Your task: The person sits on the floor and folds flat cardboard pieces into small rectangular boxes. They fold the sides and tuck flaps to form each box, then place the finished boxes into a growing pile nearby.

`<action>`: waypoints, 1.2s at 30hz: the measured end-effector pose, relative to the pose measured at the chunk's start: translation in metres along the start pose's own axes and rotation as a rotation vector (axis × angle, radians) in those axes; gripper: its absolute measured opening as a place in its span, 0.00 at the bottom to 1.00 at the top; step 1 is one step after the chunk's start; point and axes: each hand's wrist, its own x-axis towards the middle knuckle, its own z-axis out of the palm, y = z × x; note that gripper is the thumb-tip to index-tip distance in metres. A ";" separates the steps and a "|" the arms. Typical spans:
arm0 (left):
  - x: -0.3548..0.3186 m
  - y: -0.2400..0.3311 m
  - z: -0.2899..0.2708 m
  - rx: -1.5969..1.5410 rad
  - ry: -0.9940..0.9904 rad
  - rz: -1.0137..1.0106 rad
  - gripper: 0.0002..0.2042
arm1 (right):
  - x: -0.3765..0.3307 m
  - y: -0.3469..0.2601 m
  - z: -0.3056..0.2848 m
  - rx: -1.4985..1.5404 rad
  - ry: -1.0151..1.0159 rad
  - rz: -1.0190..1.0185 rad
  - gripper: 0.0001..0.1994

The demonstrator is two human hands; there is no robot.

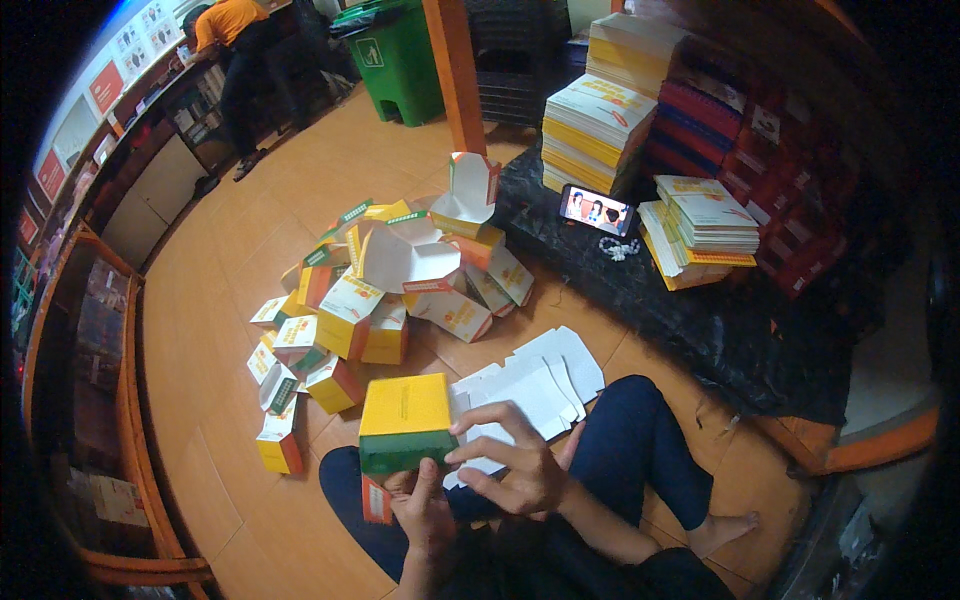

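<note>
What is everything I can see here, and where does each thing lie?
Folded box in hand: one, yellow top, green side, held over the lap.
Pile of folded boxes: many, yellow, white, orange and green, on the floor ahead.
Flat white blanks: a small stack, on the floor beside the right knee.
Stacks of flat cartons: several, yellow and white, on and behind the dark bench at upper right.
Phone: one, screen lit, propped on the bench.
Green bin: one, at the back.
Another person: one, orange top, standing far left.
Left hand: under the box, gripping its lower edge.
Right hand: fingers spread against the box's right side.
</note>
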 end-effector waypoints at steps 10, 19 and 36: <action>0.032 0.018 -0.048 0.776 -1.118 -0.203 0.12 | -0.006 0.032 -0.057 0.452 -0.042 0.601 0.26; 0.049 0.019 -0.046 0.930 -0.905 -0.154 0.30 | -0.018 0.051 -0.019 0.363 0.277 0.610 0.16; 0.031 -0.018 -0.012 0.447 -0.065 0.005 0.10 | -0.018 0.025 0.015 -0.142 0.127 0.428 0.09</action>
